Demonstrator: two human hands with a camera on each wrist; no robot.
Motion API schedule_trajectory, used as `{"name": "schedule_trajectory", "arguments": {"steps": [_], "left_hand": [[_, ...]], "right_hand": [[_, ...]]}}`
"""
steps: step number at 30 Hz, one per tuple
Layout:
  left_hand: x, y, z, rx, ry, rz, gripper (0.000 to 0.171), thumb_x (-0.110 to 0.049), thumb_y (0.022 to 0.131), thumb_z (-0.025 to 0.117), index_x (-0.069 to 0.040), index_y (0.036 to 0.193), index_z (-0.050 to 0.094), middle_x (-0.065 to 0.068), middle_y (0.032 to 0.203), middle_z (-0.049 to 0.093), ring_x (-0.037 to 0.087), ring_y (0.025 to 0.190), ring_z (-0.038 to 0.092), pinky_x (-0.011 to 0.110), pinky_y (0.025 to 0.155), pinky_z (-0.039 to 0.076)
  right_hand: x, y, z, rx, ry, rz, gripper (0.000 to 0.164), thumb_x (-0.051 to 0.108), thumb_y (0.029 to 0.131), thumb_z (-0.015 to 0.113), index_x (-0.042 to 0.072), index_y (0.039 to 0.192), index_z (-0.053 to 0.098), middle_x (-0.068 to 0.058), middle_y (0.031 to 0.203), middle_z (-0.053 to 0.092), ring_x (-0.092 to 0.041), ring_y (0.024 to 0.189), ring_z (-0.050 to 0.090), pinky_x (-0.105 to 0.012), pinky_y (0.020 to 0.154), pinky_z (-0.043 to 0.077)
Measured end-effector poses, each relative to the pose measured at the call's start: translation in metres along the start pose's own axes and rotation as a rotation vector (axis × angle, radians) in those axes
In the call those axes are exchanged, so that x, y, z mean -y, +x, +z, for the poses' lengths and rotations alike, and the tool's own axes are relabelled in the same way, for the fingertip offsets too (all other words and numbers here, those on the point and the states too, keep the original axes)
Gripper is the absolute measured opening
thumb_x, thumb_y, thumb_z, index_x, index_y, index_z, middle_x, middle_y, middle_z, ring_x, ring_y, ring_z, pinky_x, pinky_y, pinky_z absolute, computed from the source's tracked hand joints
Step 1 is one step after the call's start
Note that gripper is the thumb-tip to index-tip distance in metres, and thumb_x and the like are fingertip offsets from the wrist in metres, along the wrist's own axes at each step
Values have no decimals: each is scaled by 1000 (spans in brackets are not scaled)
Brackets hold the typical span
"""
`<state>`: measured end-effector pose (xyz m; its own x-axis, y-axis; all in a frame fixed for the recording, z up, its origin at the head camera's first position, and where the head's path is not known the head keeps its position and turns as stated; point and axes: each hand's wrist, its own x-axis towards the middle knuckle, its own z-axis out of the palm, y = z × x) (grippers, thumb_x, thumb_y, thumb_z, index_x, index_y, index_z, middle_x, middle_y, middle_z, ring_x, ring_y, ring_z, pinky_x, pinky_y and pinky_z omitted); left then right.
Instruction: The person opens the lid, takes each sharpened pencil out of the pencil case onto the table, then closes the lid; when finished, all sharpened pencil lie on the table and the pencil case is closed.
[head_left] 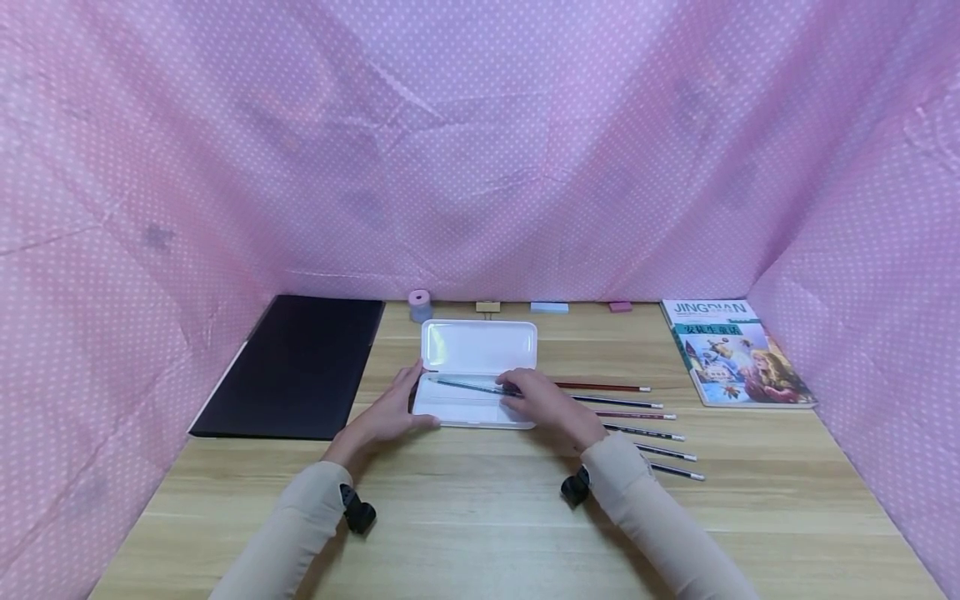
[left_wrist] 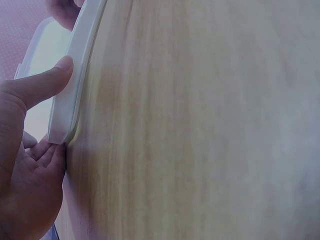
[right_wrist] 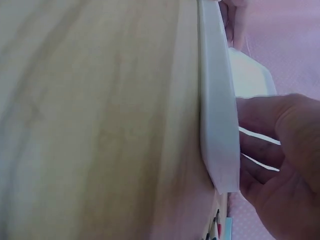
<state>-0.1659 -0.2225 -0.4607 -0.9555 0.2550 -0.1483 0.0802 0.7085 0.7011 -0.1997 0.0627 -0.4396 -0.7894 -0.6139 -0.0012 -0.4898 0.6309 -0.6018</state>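
An open white pencil case (head_left: 461, 412) lies on the table with its lid (head_left: 480, 346) tipped back. My left hand (head_left: 393, 414) grips its left end, thumb on the front wall and fingers round the side; the left wrist view shows that thumb (left_wrist: 50, 82) against the case. Inside the case, my right hand (head_left: 542, 402) holds a dark pencil (head_left: 472, 385) near its right end, the tip pointing left and the shaft slanting across the tray. In the right wrist view my right fingers (right_wrist: 260, 117) reach behind the front wall, which hides the pencil.
Several pencils (head_left: 637, 415) lie in a row right of the case, partly under my right forearm. A black folder (head_left: 292, 367) is at left, a storybook (head_left: 738, 354) at right. Along the back stand a tape-like roll (head_left: 420, 306), a binder clip (head_left: 487, 307), a pale-blue bar (head_left: 550, 307) and a pink eraser-like block (head_left: 620, 307).
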Motion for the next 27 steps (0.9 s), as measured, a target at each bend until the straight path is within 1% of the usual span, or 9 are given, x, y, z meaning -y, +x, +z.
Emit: {"name": "schedule_trajectory", "arguments": {"steps": [2,4,7,11,16,19,23,27], "left_hand": [[0,0,0,-2,0,-3,112,-47,70,76,-25,149,0,4,145,22,22,133,22,48,109,16],[0,0,0,-4,-2,-2,111,-45,70,76,-25,149,0,4,145,22,22,133,22,48,109,16],[1,1,0,-3,-4,-6,111,-44,70,76,-26,149,0,3,144,23,21,132,23,47,109,16],[1,0,0,1,2,-2,111,-45,71,76,-25,149,0,4,144,24,22,133,22,48,109,16],[1,1,0,-1,9,4,111,-47,70,76,-24,149,1,5,145,22,23,134,21,48,109,15],[2,1,0,-4,10,13,112,-47,70,76,-23,149,1,5,146,22,23,134,21,48,109,16],[3,1,1,-5,14,5,111,-48,70,76,-25,149,1,4,146,21,22,134,21,47,109,16],[3,1,1,-5,16,3,111,-49,70,75,-25,149,1,4,147,20,23,134,20,49,109,16]], "right_hand": [[0,2,-1,27,11,21,31,15,90,59,10,120,58,0,106,62,-12,97,55,-31,87,45],[1,5,-2,47,5,13,29,11,89,60,8,118,59,0,99,62,-11,90,55,-31,84,46],[2,8,-4,69,-16,-7,26,7,88,60,6,114,61,-1,94,62,-12,85,54,-31,81,47],[4,9,-6,90,-32,-13,21,5,87,60,6,107,66,-3,95,63,-14,86,55,-32,81,47],[3,9,-6,91,-26,0,17,5,88,60,8,103,69,-2,98,64,-15,93,57,-32,85,46],[2,9,-6,80,-9,10,17,5,88,60,9,102,69,-1,98,64,-15,94,57,-33,86,46],[1,8,-7,60,17,8,17,5,87,62,11,100,69,1,97,64,-14,94,57,-32,85,46],[0,4,-10,53,63,25,17,7,87,61,14,101,69,4,96,64,-11,93,57,-31,84,46]]}}
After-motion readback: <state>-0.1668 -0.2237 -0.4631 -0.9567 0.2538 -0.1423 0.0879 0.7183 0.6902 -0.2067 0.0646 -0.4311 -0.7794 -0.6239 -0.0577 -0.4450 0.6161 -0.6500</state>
